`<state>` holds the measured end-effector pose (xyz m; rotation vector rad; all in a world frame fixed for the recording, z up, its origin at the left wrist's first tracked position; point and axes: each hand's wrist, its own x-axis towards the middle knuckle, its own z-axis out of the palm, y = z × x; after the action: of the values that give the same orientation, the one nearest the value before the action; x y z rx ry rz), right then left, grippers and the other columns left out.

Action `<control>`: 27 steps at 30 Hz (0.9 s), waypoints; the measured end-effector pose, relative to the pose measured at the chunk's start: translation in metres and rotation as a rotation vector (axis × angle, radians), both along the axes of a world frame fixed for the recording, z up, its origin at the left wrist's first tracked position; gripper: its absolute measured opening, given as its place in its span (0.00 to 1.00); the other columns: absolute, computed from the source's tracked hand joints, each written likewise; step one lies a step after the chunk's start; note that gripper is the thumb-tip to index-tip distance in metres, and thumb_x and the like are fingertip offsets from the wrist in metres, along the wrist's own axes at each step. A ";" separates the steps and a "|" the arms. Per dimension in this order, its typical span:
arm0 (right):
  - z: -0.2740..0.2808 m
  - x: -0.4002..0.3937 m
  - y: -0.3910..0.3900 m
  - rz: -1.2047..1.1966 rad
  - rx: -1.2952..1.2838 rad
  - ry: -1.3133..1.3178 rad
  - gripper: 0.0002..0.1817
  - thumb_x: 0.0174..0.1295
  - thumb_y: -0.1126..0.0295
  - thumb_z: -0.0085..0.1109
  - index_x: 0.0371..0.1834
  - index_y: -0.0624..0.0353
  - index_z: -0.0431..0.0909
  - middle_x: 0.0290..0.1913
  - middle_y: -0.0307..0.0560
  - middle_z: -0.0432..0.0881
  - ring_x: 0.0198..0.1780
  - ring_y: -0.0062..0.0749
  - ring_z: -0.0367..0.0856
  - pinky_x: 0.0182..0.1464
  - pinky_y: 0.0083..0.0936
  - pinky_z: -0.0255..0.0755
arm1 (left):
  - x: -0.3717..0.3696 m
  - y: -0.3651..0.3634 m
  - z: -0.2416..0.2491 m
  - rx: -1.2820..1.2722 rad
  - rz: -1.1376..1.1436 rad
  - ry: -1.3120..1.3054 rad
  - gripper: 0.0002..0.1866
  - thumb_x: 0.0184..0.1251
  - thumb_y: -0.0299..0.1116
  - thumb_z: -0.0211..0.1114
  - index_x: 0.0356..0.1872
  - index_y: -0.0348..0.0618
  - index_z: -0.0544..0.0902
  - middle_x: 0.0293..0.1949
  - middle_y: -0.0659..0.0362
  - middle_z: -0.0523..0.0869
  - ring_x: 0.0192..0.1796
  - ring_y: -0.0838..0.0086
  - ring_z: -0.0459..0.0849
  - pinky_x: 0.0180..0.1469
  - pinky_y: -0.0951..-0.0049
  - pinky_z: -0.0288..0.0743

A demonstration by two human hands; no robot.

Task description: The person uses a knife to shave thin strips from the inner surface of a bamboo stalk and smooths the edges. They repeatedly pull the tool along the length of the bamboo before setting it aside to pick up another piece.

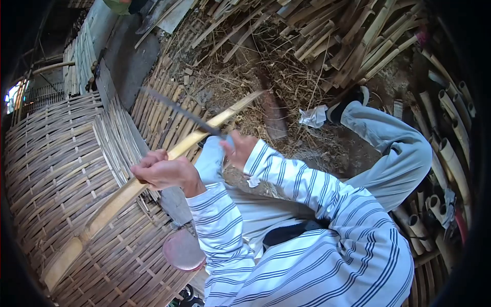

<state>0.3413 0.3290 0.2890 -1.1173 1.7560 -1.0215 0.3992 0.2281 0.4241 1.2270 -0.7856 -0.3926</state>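
Knife in right hand; left hand grips bamboo strip.

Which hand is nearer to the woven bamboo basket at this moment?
Left. The left hand grips the bamboo strip right above the woven bamboo basket; the right hand, holding the knife, is farther away.

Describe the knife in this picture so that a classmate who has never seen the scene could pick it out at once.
Start at the big woven bamboo basket on the left. A long pale bamboo strip crosses it, gripped by the left hand. The knife lies across that strip, held by the right hand: its dark, thin blade stands out among the pale bamboo.
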 end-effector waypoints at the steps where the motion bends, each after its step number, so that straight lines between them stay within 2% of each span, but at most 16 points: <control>1: -0.010 -0.007 -0.008 0.016 0.171 -0.008 0.23 0.68 0.49 0.44 0.39 0.63 0.70 0.13 0.59 0.74 0.19 0.60 0.77 0.20 0.46 0.72 | 0.001 0.003 0.000 -0.013 -0.007 0.005 0.22 0.71 0.43 0.45 0.16 0.54 0.54 0.13 0.68 0.53 0.16 0.80 0.55 0.24 0.75 0.51; 2: -0.054 0.006 -0.014 -0.156 0.113 0.121 0.25 0.69 0.47 0.42 0.38 0.62 0.70 0.14 0.60 0.74 0.20 0.60 0.78 0.21 0.48 0.72 | 0.001 0.004 0.000 -0.025 -0.012 0.013 0.22 0.71 0.43 0.46 0.15 0.54 0.53 0.13 0.68 0.53 0.16 0.80 0.55 0.23 0.75 0.50; 4: -0.062 0.011 -0.013 -0.217 -0.009 0.189 0.26 0.69 0.46 0.41 0.37 0.62 0.71 0.14 0.60 0.75 0.20 0.61 0.77 0.21 0.50 0.71 | 0.002 0.004 0.003 -0.013 -0.023 0.009 0.21 0.69 0.42 0.46 0.14 0.54 0.54 0.12 0.67 0.55 0.16 0.79 0.57 0.24 0.75 0.53; 7: -0.004 -0.005 0.000 -0.066 0.053 -0.011 0.25 0.69 0.47 0.41 0.37 0.61 0.71 0.15 0.60 0.75 0.20 0.62 0.77 0.21 0.49 0.71 | -0.005 0.007 0.003 0.000 -0.113 -0.013 0.19 0.66 0.39 0.44 0.14 0.53 0.55 0.12 0.65 0.58 0.18 0.77 0.61 0.26 0.73 0.59; 8: 0.003 -0.002 0.004 -0.079 -0.102 0.006 0.24 0.69 0.47 0.41 0.39 0.60 0.70 0.14 0.60 0.73 0.19 0.61 0.76 0.20 0.49 0.71 | -0.005 0.005 0.003 -0.012 -0.164 -0.017 0.19 0.66 0.38 0.44 0.14 0.53 0.55 0.13 0.65 0.58 0.18 0.77 0.61 0.26 0.73 0.60; 10: 0.011 -0.022 0.004 0.120 0.120 -0.066 0.27 0.69 0.45 0.37 0.46 0.61 0.69 0.25 0.69 0.78 0.30 0.60 0.82 0.28 0.50 0.75 | -0.008 0.006 0.003 -0.025 -0.181 -0.015 0.20 0.67 0.39 0.45 0.14 0.53 0.54 0.12 0.65 0.57 0.17 0.77 0.59 0.25 0.74 0.57; 12: -0.076 -0.013 -0.012 0.113 0.158 0.019 0.24 0.71 0.48 0.37 0.48 0.60 0.69 0.29 0.68 0.79 0.34 0.56 0.83 0.30 0.51 0.75 | -0.013 0.004 0.005 -0.043 -0.112 0.004 0.22 0.69 0.42 0.46 0.14 0.54 0.52 0.12 0.67 0.53 0.16 0.79 0.56 0.23 0.75 0.51; 13: -0.053 -0.041 -0.008 0.141 0.258 0.091 0.24 0.71 0.49 0.35 0.52 0.58 0.70 0.34 0.69 0.79 0.39 0.59 0.82 0.34 0.52 0.75 | -0.010 0.005 0.003 -0.029 -0.083 -0.009 0.22 0.69 0.42 0.46 0.14 0.54 0.52 0.12 0.67 0.54 0.16 0.79 0.56 0.23 0.75 0.51; 14: -0.080 -0.032 -0.011 0.016 0.064 0.216 0.26 0.69 0.47 0.37 0.53 0.57 0.71 0.37 0.73 0.78 0.38 0.67 0.80 0.36 0.54 0.74 | -0.008 0.007 0.007 -0.046 -0.096 -0.015 0.22 0.69 0.42 0.46 0.14 0.54 0.52 0.12 0.67 0.54 0.16 0.79 0.56 0.23 0.75 0.51; 15: -0.106 -0.024 -0.013 -0.065 0.189 0.060 0.26 0.68 0.45 0.38 0.52 0.57 0.72 0.37 0.74 0.78 0.38 0.68 0.79 0.36 0.54 0.74 | -0.013 0.004 0.007 -0.072 -0.112 -0.003 0.22 0.69 0.42 0.46 0.14 0.54 0.52 0.12 0.67 0.53 0.16 0.79 0.56 0.23 0.75 0.52; 16: -0.097 -0.022 -0.007 -0.130 0.322 -0.099 0.27 0.67 0.44 0.40 0.51 0.56 0.73 0.37 0.74 0.78 0.37 0.70 0.78 0.36 0.55 0.73 | -0.017 0.003 0.002 -0.086 -0.114 0.006 0.22 0.69 0.42 0.46 0.14 0.54 0.52 0.12 0.67 0.53 0.16 0.79 0.56 0.23 0.75 0.52; 18: -0.080 0.001 0.001 -0.226 0.035 -0.076 0.24 0.66 0.45 0.46 0.41 0.58 0.73 0.22 0.69 0.77 0.29 0.67 0.79 0.30 0.55 0.73 | -0.021 -0.002 0.004 -0.040 -0.101 -0.036 0.21 0.70 0.41 0.44 0.15 0.54 0.53 0.12 0.68 0.54 0.16 0.80 0.54 0.22 0.75 0.50; 21: -0.068 -0.008 -0.003 -0.134 0.064 -0.090 0.22 0.67 0.48 0.46 0.38 0.59 0.71 0.18 0.67 0.75 0.25 0.66 0.78 0.27 0.54 0.71 | -0.015 -0.003 0.005 -0.016 -0.139 -0.039 0.22 0.71 0.43 0.44 0.15 0.55 0.51 0.12 0.67 0.53 0.17 0.80 0.54 0.24 0.75 0.51; 23: -0.092 -0.014 -0.014 -0.199 0.100 0.007 0.22 0.68 0.49 0.45 0.36 0.61 0.69 0.18 0.66 0.75 0.25 0.65 0.78 0.28 0.54 0.72 | -0.005 -0.006 0.004 0.016 -0.146 -0.020 0.23 0.72 0.43 0.44 0.15 0.55 0.50 0.13 0.67 0.52 0.17 0.80 0.53 0.25 0.74 0.51; 26: -0.107 -0.001 -0.018 -0.144 0.130 0.095 0.23 0.68 0.48 0.44 0.37 0.61 0.69 0.18 0.66 0.75 0.26 0.66 0.78 0.28 0.56 0.71 | 0.007 -0.013 0.002 -0.008 -0.032 -0.018 0.24 0.71 0.43 0.44 0.14 0.55 0.49 0.13 0.67 0.50 0.17 0.79 0.52 0.25 0.74 0.50; 27: -0.115 0.004 -0.019 -0.181 0.055 0.149 0.23 0.68 0.48 0.43 0.36 0.61 0.69 0.17 0.65 0.74 0.25 0.66 0.77 0.27 0.55 0.70 | 0.010 -0.011 -0.001 -0.021 -0.090 -0.006 0.24 0.71 0.43 0.44 0.15 0.55 0.49 0.13 0.68 0.49 0.17 0.79 0.50 0.24 0.75 0.48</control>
<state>0.3455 0.3103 0.1737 -1.0369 2.0223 -1.0122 0.4094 0.2167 0.4235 1.1762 -0.8504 -0.4529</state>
